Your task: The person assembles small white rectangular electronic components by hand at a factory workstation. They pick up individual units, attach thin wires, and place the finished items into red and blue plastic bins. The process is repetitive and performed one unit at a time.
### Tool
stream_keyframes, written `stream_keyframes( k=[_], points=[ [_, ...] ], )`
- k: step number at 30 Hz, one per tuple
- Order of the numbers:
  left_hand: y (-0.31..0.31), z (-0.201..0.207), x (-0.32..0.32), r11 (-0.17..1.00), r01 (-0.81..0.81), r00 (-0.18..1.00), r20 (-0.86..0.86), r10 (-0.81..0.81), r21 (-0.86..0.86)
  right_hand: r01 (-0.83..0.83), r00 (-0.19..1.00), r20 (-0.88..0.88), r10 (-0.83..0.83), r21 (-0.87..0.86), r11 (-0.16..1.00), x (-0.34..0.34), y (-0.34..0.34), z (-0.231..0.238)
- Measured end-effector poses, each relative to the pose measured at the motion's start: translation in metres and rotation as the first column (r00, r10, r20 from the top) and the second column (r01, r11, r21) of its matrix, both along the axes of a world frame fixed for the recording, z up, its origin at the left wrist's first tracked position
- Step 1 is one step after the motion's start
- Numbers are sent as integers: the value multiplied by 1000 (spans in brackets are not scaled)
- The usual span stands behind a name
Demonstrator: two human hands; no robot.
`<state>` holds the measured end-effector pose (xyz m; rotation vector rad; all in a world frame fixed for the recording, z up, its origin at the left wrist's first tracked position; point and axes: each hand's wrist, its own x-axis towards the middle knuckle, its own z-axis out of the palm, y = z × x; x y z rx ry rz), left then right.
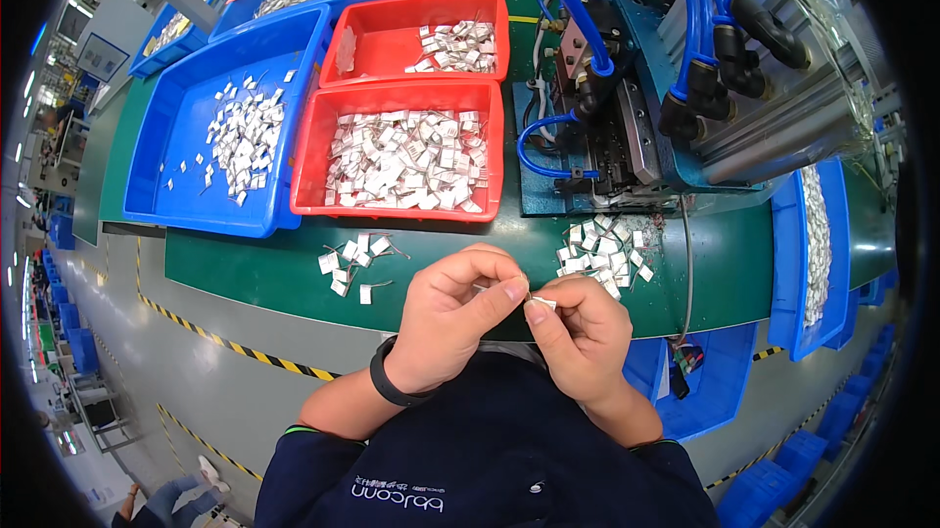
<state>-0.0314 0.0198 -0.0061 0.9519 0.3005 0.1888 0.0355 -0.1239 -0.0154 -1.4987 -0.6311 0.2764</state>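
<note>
Both my hands meet just past the table's near edge, fingertips touching. My right hand [586,337] pinches a small white block-shaped component [544,303] between thumb and forefinger. Closed in a pinch against it, my left hand [458,311] wears a black wristband; a bit of pale, thin material shows between its fingers, too small to name. A few similar white components with thin wire leads [362,254] lie on the green tabletop [235,269] beyond my left hand. A larger loose pile of components [602,252] lies beyond my right hand.
Two red bins [397,215] and a blue bin [211,222] hold more components. At the back right stands a machine [636,137] with blue air hoses. More blue bins sit behind, at the far right [837,264] and below the table [720,381].
</note>
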Motion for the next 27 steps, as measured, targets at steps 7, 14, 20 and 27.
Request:
stream_keyframes(
  k=[7,14,20,27],
  points=[
    [-7,-6,5,997,80,996,-31,-79,5,79,993,-88,-73,60,995,4,-11,-1],
    [-20,3,11,978,157,985,-96,-145,137,388,921,107,-374,-160,908,35,-48,5],
    [-24,-9,-5,881,123,992,-27,-125,457,486,849,353,-393,-233,842,64,-49,16],
    [-21,-16,-10,855,67,994,35,-99,514,520,811,458,-364,-280,807,76,-45,20]
  ],
)
